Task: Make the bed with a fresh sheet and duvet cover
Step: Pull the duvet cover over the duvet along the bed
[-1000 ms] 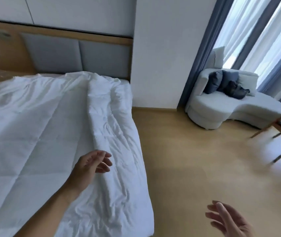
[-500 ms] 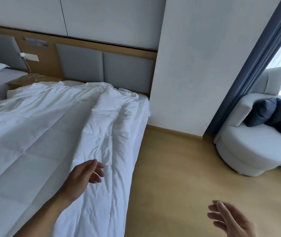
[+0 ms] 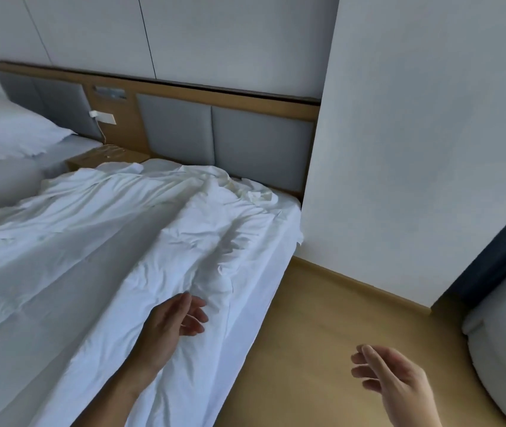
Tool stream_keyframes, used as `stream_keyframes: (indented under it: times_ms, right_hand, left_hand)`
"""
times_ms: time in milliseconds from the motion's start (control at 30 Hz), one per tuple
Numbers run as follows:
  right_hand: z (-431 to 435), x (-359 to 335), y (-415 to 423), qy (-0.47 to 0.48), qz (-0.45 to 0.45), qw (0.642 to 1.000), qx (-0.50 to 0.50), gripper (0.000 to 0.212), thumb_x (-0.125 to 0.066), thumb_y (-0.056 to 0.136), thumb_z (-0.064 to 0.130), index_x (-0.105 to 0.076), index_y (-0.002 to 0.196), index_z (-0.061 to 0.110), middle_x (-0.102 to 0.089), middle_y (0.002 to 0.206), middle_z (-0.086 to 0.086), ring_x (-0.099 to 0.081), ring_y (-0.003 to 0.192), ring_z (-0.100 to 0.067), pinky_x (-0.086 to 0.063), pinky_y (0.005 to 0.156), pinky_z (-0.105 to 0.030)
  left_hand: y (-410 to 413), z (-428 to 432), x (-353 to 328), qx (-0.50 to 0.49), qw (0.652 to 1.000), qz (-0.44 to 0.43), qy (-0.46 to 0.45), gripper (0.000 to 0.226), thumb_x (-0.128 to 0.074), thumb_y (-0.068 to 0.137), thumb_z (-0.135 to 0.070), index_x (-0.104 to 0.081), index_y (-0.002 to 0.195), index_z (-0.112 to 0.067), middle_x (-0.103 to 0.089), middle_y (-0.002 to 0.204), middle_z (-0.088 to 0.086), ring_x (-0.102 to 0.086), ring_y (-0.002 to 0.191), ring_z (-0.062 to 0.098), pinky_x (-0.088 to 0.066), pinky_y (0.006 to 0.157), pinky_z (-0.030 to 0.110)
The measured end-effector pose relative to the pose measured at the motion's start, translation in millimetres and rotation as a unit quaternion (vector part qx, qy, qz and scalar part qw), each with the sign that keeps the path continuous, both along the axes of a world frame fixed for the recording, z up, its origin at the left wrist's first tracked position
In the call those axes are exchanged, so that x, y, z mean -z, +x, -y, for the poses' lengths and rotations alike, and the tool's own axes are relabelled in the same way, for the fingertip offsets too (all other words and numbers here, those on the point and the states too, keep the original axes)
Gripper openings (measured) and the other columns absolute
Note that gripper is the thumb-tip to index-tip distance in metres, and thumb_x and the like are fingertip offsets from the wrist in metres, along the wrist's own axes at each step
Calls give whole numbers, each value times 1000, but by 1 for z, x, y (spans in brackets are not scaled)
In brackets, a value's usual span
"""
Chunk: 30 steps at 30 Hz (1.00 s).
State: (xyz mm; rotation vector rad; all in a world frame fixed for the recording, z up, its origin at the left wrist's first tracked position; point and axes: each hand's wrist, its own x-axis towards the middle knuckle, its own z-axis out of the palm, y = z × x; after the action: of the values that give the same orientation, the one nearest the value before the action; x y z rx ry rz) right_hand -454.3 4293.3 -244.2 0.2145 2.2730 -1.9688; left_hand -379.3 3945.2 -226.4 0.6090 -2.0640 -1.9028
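Person stood alongside the bed, both hands free. The left hand hung over the duvet near its floor-side edge, fingers loosely curled, gripping nothing. Couldn't tell if it brushed the cloth or sat just above it. The right hand was out over the wood floor, well apart from the bed, fingers relaxed and half-bent, also empty. My guess: the left was placed to catch the bunched edge, and the right was out to the side for balance or for a 2nd grab.

The duvet lay on top of the mattress, white, flatter and quilted on the far part, rumpled into 1 long ridge along the side nearest the person. Its long axis ran w/ the bed, from the foot end up toward the grey headboard, w/ the top end crumpled in a heap just short of the panels. It didn't lie square: the near edge looked folded back on itself, so it prob. needed drawing out toward the floor side. Whether it had a fresh cover on, I couldn't say. A 2nd bed w/ a pillow stood beyond, a nightstand btwn the 2.
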Motion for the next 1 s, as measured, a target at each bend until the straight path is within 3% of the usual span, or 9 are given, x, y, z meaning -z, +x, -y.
stream_keyframes:
  times_ms: [300, 400, 533, 633, 733, 867, 1000]
  right_hand:
    - [7, -9, -277, 9, 10, 988, -154, 21, -63, 98, 11, -76, 82, 10, -76, 78, -7, -72, 66, -22, -52, 65, -38]
    - [33, -6, -352, 18, 17, 980, -200, 21, -63, 98, 12, -76, 81, 11, -76, 79, -5, -72, 67, -22, -52, 66, -38]
    - [85, 11, -454, 41, 27, 969, -244, 23, -62, 98, 9, -75, 79, 9, -76, 77, -6, -72, 67, -24, -52, 64, -37]
    - [134, 26, -530, 62, 34, 965, -253, 24, -64, 97, 12, -76, 76, 12, -75, 75, -3, -71, 68, -21, -53, 63, -33]
    - [182, 35, -595, 91, 54, 958, -268, 20, -66, 96, 16, -76, 78, 16, -74, 74, -1, -70, 68, -17, -54, 59, -27]
    - [243, 48, -665, 145, 74, 930, -329, 14, -70, 93, 21, -75, 81, 25, -72, 77, 2, -68, 70, -15, -56, 75, -42]
    - [300, 76, -732, 180, 93, 909, -364, 9, -72, 91, 23, -74, 85, 29, -70, 88, 3, -63, 61, 0, -49, 61, -17]
  left_hand:
    - [-202, -45, -11, -80, 996, 26, -39, 36, -42, 108, -25, -73, 98, -11, -74, 88, 12, -71, 77, 27, -60, 74, 32]
    - [-250, -33, 3, -124, 991, 44, -23, 34, -43, 107, -22, -74, 97, -10, -74, 88, 13, -71, 76, 28, -60, 76, 37]
    - [-331, 10, 29, -174, 982, 67, -8, 31, -46, 106, -17, -74, 95, -8, -73, 85, 13, -70, 73, 28, -58, 75, 40]
    - [-413, 59, 45, -184, 980, 80, -16, 27, -49, 105, -12, -74, 93, -9, -74, 84, 12, -70, 73, 28, -59, 69, 30]
    - [-493, 105, 49, -174, 980, 100, -3, 25, -52, 104, -13, -74, 92, -12, -74, 84, 9, -69, 73, 25, -58, 71, 32]
    - [-586, 156, 63, -143, 976, 163, -10, 18, -58, 101, -17, -73, 92, -19, -76, 90, 1, -70, 81, 21, -54, 76, 36]
    - [-661, 198, 94, -137, 967, 213, -28, 10, -63, 99, -27, -72, 96, -29, -72, 105, -14, -67, 97, 9, -55, 81, 30]
